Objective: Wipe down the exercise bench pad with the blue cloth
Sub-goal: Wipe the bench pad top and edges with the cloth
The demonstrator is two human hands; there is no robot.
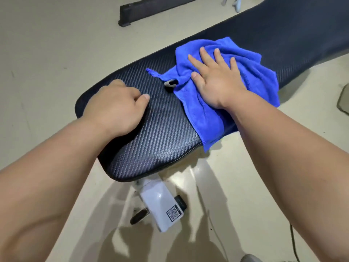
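Observation:
The black, carbon-weave bench pad runs from the lower left toward the upper right. A crumpled blue cloth lies across the gap between the seat pad and the longer back pad, one corner hanging over the near edge. My right hand presses flat on the cloth, fingers spread. My left hand rests on the seat pad's far left part, fingers curled under, holding nothing.
The white bench frame with a QR label and a black foot stands under the pad on the beige floor. A dark long bar lies on the floor at the back. A thin cable runs at the lower right.

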